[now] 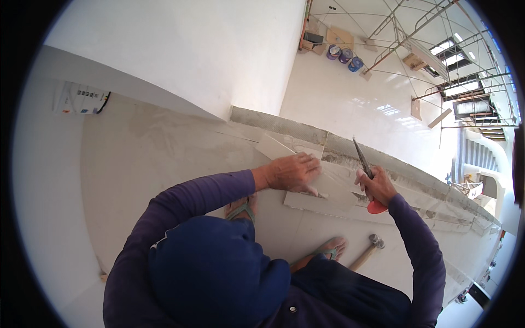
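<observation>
In my right hand [377, 187] is a hand tool [362, 154] with a narrow, dark, pointed end and a red handle; its exact kind does not show. The dark end points up and away over the rough grey ledge. My left hand [291, 174] lies palm down on a pale flat slab [339, 185], fingers stretched and thumb apart. More thin pale pieces lie around it, one with a corner [272, 146] sticking out beyond my left hand. On the floor near my right foot lies a hammer [375, 241] with a wooden handle.
The rough grey ledge [279, 121] runs along a drop to a lower floor. Down there stand several buckets [345, 56] and metal scaffolding [402, 42]. A white wall [180, 49] rises at far left, with a white container [82, 99] on the floor. My sandalled feet are close by.
</observation>
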### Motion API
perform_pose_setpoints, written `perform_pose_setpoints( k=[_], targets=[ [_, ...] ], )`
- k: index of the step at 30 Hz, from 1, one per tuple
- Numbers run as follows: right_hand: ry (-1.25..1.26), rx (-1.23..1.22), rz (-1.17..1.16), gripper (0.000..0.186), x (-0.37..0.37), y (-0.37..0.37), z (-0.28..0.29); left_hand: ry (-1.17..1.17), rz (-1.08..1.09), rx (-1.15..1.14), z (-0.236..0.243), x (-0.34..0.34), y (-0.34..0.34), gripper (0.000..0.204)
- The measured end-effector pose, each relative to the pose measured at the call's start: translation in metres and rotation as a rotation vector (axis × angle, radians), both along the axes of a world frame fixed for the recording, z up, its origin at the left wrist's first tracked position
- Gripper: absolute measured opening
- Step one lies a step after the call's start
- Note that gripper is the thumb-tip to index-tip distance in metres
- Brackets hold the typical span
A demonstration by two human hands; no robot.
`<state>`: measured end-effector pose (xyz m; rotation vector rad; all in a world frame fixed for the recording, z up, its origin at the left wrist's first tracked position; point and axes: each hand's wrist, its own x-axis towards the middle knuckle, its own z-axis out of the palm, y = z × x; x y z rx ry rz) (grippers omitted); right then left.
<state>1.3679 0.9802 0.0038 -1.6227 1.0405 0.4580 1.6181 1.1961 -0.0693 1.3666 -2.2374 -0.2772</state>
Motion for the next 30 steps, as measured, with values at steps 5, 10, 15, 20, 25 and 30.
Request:
perform_pose_setpoints(
  k=[5, 10, 15, 20, 25, 30],
  targets=[
    [-0.019, 0.163, 0.189, 0.041, -0.016, 0.019, 0.01, 0.055, -0.084, 0.035, 0.008, -0.034, 0.008, 0.066],
    [-0.054, 0.09, 0.262, 0.043, -0.042, 0.049, 0.006, 0.088, -0.086, -0.025, 0.014, -0.05, 0.012, 0.066],
    [-0.029, 0.183, 0.363, 0.047, -0.055, 0.052, 0.009, 0.141, -0.136, 0.007, 0.015, -0.064, 0.014, 0.066],
    [-0.089, 0.172, 0.289, 0.043, -0.064, 0.053, 0.026, 0.163, -0.081, -0.045, 0.007, -0.082, 0.017, 0.067],
    [-0.053, 0.225, 0.299, 0.043, -0.073, 0.049, 0.029, 0.182, -0.022, 0.027, 0.008, -0.089, 0.025, 0.071],
    [-0.022, 0.046, 0.372, 0.047, -0.113, 0.037, 0.003, 0.022, 0.034, 0.18, 0.006, -0.073, 0.035, 0.07]
  ],
)
